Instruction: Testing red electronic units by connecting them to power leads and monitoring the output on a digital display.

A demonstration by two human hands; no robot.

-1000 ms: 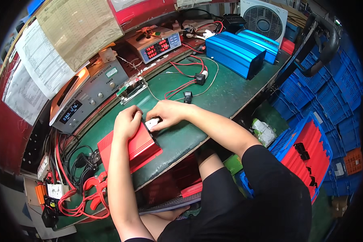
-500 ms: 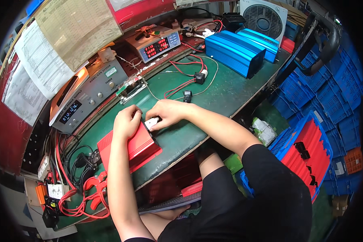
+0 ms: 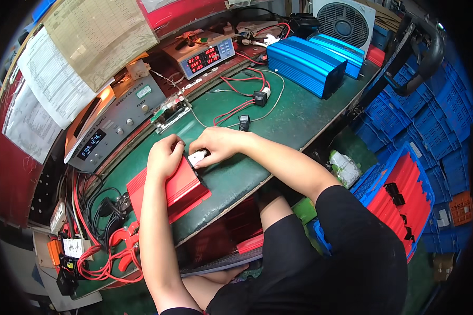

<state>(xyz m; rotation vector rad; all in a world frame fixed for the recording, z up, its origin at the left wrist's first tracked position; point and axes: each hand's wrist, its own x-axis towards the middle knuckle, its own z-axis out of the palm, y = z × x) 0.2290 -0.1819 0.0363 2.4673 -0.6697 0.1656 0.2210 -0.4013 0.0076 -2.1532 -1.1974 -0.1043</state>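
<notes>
A red ribbed metal case point(image 3: 186, 186) lies on the green bench top in front of me. My left hand point(image 3: 164, 157) rests over its far side, fingers curled around the edge, the forearm passing across the case. At the case's right end, my right hand point(image 3: 218, 147) grips a white plug point(image 3: 197, 157) between thumb and fingers, pressed against that end. The plug's contacts are hidden. Beside the case's left end, red clamps point(image 3: 125, 245) with red cables are partly covered by my left forearm.
A grey power supply point(image 3: 113, 126) and a meter with red digits point(image 3: 205, 59) stand along the back. Blue ribbed cases point(image 3: 306, 65) sit at the far right, near a fan point(image 3: 344, 25). Red leads with a black connector point(image 3: 259, 98) cross the bench. A blue crate point(image 3: 404, 197) holds red cases.
Both hands stay in almost the same place on the case and plug. The lit digits on the power supply and the meter have changed.
</notes>
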